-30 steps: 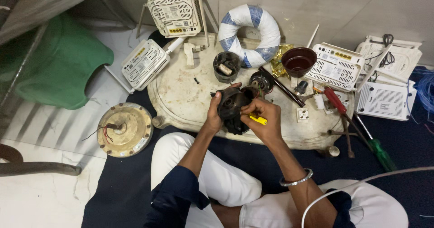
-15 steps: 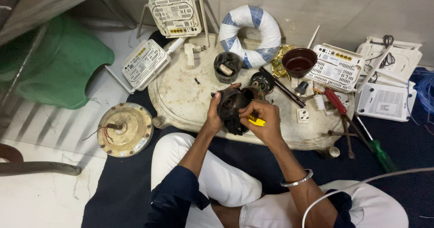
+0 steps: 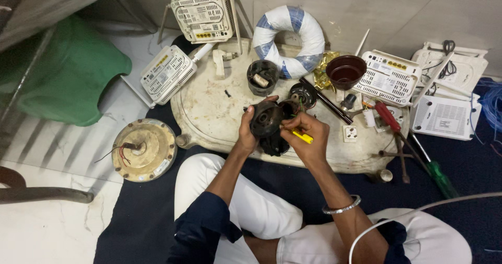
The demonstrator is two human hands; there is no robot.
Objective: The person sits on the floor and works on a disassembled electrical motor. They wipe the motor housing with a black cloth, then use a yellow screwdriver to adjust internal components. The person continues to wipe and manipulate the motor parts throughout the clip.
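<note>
1. Nearest: the person sits cross-legged in white trousers and dark blue sleeves, knees close to the near edge of the worn cream plastic tabletop (image 3: 209,112); a thin white cable (image 3: 418,211) arcs over the right knee.
2. Left hand (image 3: 246,133) has its fingers curled around the round black ribbed motor housing (image 3: 265,120), held just above the tabletop's near edge. A second black part hangs right below it.
3. Right hand (image 3: 306,138) has its fingers pressed together around a yellow-handled tool (image 3: 302,136), tip at the housing; silver bangle on that wrist.
4. Little open room: the right side is crowded with a red-handled screwdriver (image 3: 388,116), a green-handled screwdriver (image 3: 436,175) and a white socket plate (image 3: 350,133).
5. Left on the floor: a round brass-coloured metal disc (image 3: 144,149) with red wires, lying apart.
6. Mid-table: a black cup-shaped part (image 3: 262,76), a dark brown glossy bowl (image 3: 346,71).
7. Far: a blue-and-white wrapped ring (image 3: 288,39), white vented router boxes (image 3: 203,15), a green plastic stool (image 3: 68,70).
</note>
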